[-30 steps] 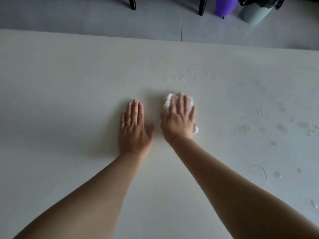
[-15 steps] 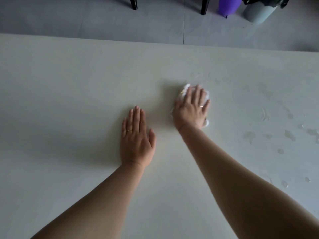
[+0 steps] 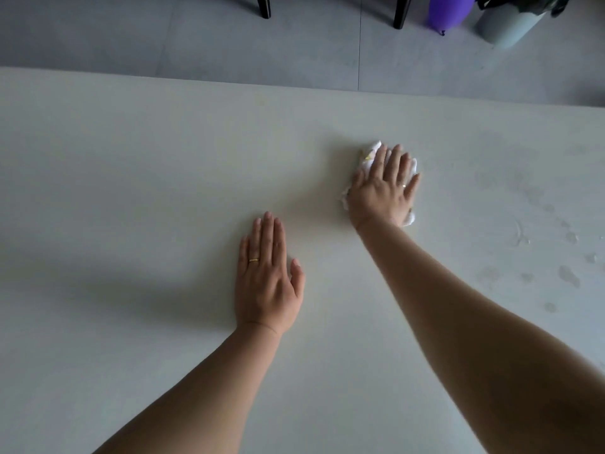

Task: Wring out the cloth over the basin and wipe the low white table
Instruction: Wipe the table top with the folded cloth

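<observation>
Right hand (image 3: 381,191) flat, palm down, on a crumpled white cloth (image 3: 369,158) with small yellowish marks. Fingers straight and slightly spread, pressing the cloth onto the low white matte table (image 3: 131,191), not gripping around it. Cloth edges stick out past the fingertips at the far side, at the thumb side, and at the heel of the hand on the right. Thin ring on one right finger.

Left hand (image 3: 266,276) also flat on the table, palm down, fingers together, thumb slightly out, holding nothing. Gold ring (image 3: 253,259) on it. It sits nearer the person and to the left of the cloth, well apart from it.

Wet patches and droplets (image 3: 569,276) on the tabletop right of the right forearm; faint wet smears just right of the cloth.

Beyond the far table edge: grey tiled floor (image 3: 196,37), two black furniture legs (image 3: 263,6), a purple balloon (image 3: 447,9), and a pale grey bin with a dark liner (image 3: 505,24). No basin visible from here.
</observation>
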